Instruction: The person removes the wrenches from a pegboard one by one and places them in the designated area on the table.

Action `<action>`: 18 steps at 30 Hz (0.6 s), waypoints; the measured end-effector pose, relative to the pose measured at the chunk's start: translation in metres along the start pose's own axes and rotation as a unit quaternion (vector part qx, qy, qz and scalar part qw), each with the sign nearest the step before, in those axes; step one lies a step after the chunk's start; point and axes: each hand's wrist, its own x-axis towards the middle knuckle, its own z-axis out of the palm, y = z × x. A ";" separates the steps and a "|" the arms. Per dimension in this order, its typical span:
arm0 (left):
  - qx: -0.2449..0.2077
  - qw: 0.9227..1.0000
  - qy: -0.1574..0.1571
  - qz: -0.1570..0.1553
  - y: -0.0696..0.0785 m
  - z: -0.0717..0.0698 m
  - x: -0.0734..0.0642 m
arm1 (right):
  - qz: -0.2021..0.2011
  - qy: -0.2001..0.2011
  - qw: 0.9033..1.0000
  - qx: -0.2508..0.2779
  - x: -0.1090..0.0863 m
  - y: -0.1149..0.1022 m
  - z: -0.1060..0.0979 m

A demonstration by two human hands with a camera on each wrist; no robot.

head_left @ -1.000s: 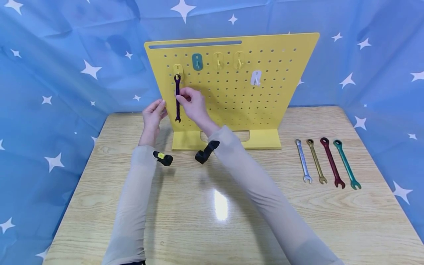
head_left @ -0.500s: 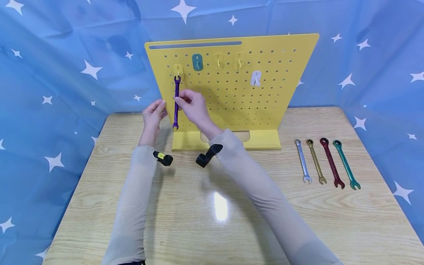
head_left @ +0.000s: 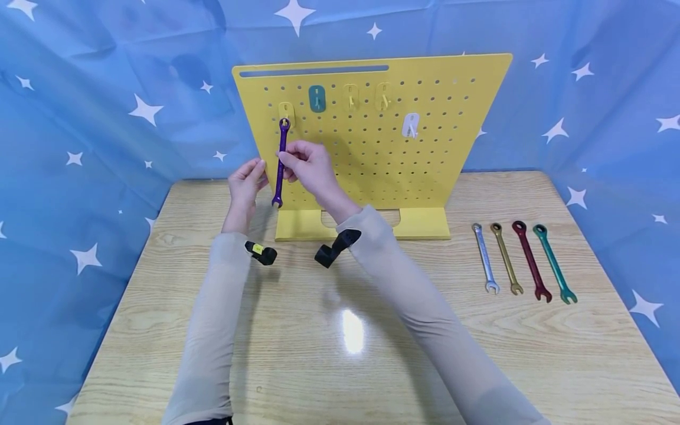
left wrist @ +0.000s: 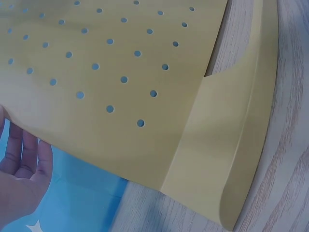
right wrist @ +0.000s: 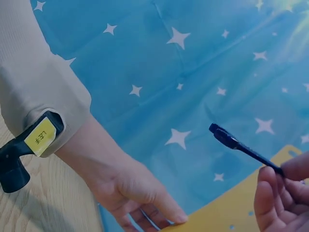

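My right hand (head_left: 312, 171) pinches a purple combination wrench (head_left: 278, 186) by the middle of its shaft. The wrench slants, its ring end up at the leftmost yellow hook (head_left: 287, 110) and its open end down to the left. In the right wrist view the wrench (right wrist: 248, 153) sticks out from between thumb and fingers. At the left edge of the yellow pegboard (head_left: 393, 153), my left hand (head_left: 246, 184) grips the board. The left wrist view shows that hand's fingers (left wrist: 29, 157) behind the board's edge (left wrist: 145, 159).
A teal hook (head_left: 317, 99), two more yellow hooks and a white hook (head_left: 410, 126) are on the board. To the right on the wooden table (head_left: 297, 354) lie a silver wrench (head_left: 486, 258), a gold wrench (head_left: 507, 258), a red wrench (head_left: 532, 261) and a green wrench (head_left: 555, 264).
The purple wrench's lower end has swung left, so it now slants instead of hanging nearly straight. Its ring end stays by the hook. My left hand has kept its place on the board.
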 end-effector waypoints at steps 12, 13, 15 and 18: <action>0.003 1.000 -0.003 0.004 -0.001 0.000 0.000 | 0.026 0.000 0.999 0.037 0.000 -0.008 0.000; 0.001 1.000 -0.004 0.005 -0.001 0.000 0.001 | 0.025 -0.002 0.999 0.042 0.000 -0.010 0.000; -0.001 1.000 -0.003 0.008 -0.002 0.000 0.001 | 0.021 -0.008 0.999 0.045 -0.001 -0.012 0.000; -0.005 1.000 -0.005 0.011 -0.003 0.000 0.001 | 0.016 -0.017 0.999 0.036 -0.003 -0.015 -0.001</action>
